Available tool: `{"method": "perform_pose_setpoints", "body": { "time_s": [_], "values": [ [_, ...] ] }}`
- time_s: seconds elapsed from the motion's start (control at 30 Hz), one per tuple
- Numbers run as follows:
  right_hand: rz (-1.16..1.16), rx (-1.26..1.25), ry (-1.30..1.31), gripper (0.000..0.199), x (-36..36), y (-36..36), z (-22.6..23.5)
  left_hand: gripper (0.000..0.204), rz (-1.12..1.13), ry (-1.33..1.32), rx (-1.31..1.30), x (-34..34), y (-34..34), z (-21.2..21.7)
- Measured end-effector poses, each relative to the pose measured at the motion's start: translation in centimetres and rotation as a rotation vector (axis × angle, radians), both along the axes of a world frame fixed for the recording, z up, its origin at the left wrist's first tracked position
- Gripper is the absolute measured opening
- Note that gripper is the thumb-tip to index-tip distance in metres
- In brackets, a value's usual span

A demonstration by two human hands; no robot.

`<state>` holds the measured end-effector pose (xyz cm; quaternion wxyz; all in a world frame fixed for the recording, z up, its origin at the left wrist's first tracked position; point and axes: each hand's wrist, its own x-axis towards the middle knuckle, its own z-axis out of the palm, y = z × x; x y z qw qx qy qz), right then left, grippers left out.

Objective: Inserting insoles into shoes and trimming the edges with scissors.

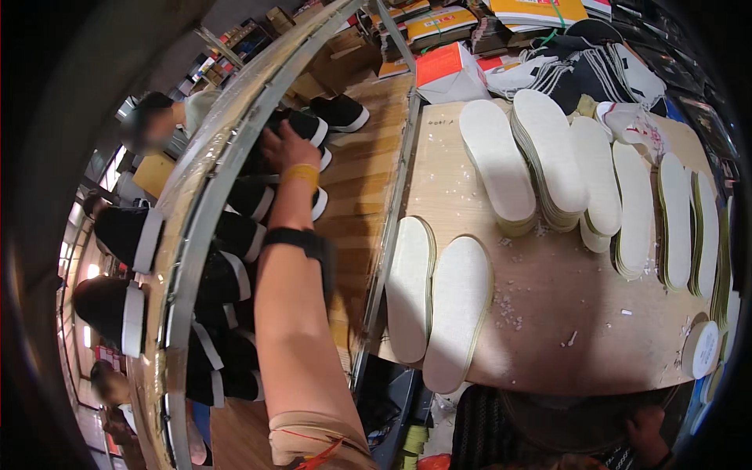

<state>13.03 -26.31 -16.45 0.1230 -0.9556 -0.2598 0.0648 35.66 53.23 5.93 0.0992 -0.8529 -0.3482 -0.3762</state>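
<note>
My left hand (291, 151) reaches onto the metal-framed shelf on the left, with bent fingers on a black shoe (310, 125) that has a white sole. Part of that grip is hidden by the hand and the shoe. Just beyond it stands another black shoe with a white sole (341, 114). Several more such shoes sit in a row nearer me, partly behind the shelf's front bar. My right hand (647, 432) is low at the right, below the table edge, in shadow; its fingers are too dim to read.
Stacks of white insoles (548, 149) lie on the wooden table (540, 313) with white scraps. A white round lid (700, 349) is near its right edge. Behind are a red-and-white box (450, 72) and black-and-white shoes (599, 74). Beyond the shelf, other people (153, 121) are visible.
</note>
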Motion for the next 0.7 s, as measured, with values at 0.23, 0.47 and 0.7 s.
{"method": "perform_pose_setpoints", "body": {
  "time_s": [0.23,0.47,0.7],
  "values": [
    [-0.080,-0.012,0.002,0.028,0.3,1.7,2.0,0.027,-1.211,0.032,-0.102,-5.2,-21.6,6.6],
    [0.023,0.150,-0.129,0.018,0.9,3.2,2.2,0.037,-0.493,0.021,0.393,-12.0,-27.5,21.2],
    [-0.019,0.151,-0.050,0.021,1.2,3.0,3.8,0.057,0.383,0.473,0.044,-24.4,-13.5,25.5]
  ]
}}
